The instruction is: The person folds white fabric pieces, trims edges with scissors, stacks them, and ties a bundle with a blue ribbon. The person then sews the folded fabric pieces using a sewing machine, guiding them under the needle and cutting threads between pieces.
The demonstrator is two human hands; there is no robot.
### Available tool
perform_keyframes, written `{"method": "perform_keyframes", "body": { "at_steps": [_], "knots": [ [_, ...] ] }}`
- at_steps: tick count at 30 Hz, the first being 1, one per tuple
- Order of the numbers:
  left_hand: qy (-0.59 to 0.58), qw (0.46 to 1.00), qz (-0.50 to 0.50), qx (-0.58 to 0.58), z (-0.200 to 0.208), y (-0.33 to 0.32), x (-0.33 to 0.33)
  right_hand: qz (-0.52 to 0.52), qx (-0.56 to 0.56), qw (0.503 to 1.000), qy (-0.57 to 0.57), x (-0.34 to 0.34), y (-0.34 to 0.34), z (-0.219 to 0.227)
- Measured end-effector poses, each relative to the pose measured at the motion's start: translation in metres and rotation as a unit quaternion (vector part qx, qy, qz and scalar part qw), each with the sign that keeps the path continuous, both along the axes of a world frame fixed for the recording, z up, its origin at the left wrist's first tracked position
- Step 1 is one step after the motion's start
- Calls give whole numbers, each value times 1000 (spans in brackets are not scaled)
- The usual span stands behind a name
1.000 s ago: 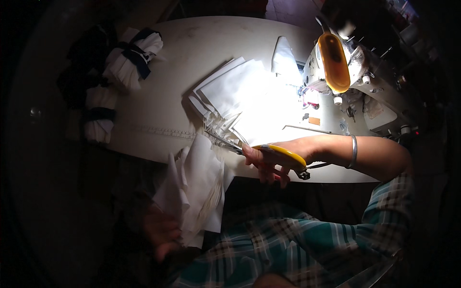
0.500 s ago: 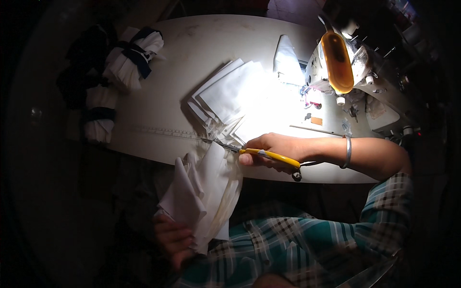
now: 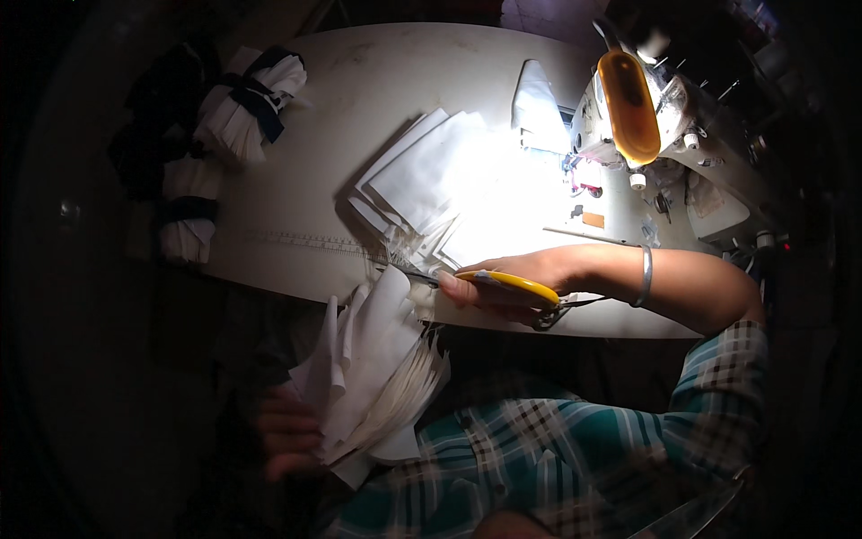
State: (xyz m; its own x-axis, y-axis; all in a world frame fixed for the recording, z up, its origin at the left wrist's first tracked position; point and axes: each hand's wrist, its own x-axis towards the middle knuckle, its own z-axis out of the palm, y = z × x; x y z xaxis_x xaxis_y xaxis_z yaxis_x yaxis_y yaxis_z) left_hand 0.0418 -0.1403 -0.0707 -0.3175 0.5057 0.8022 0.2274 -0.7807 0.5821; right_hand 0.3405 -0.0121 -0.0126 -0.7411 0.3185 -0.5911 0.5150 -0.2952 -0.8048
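Observation:
My right hand (image 3: 503,286) is closed around a pair of yellow-handled scissors (image 3: 516,286) at the table's front edge. The blades point left, toward the top of a bundle of white cloth pieces (image 3: 368,350). That bundle hangs off the edge in front of me, its layers fanned apart on the right side. My left hand (image 3: 289,433), dim and a little blurred, grips the bundle's lower left side; its thumb is hidden. Just beyond the blades lies a stack of folded white cloth pieces (image 3: 417,175), with thin strands or strips bunched at its near end.
A white sewing machine (image 3: 709,153) with a yellow-orange lamp (image 3: 630,108) stands at the right. Ruler markings (image 3: 310,241) run along the tabletop (image 3: 296,117). Tied white cloth bundles (image 3: 247,108) with dark bands lie at the far left. A thin rod (image 3: 588,235) rests near my right wrist.
My left hand has moved left, and the hanging cloth bundle has shifted and fanned out. The scissors have tilted slightly in my right hand, which has moved a little left.

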Motion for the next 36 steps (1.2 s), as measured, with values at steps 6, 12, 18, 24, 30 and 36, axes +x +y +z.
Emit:
{"method": "perform_keyframes", "body": {
  "at_steps": [6,12,18,24,30,36],
  "knots": [
    [-1,998,-26,-58,10,-10,9,-40,94,995,-15,0,-5,-6],
    [-48,998,6,-43,7,-9,-18,-86,46,994,-43,4,-2,6],
    [-120,989,83,8,23,-2,-56,-107,34,994,13,30,-15,15],
    [124,986,95,-65,108,33,-90,-217,52,957,187,65,-31,19],
    [139,987,3,-78,204,129,11,-260,89,935,225,75,-50,37],
    [285,950,96,86,171,226,124,-217,184,896,340,58,-60,53]
  ]
}}
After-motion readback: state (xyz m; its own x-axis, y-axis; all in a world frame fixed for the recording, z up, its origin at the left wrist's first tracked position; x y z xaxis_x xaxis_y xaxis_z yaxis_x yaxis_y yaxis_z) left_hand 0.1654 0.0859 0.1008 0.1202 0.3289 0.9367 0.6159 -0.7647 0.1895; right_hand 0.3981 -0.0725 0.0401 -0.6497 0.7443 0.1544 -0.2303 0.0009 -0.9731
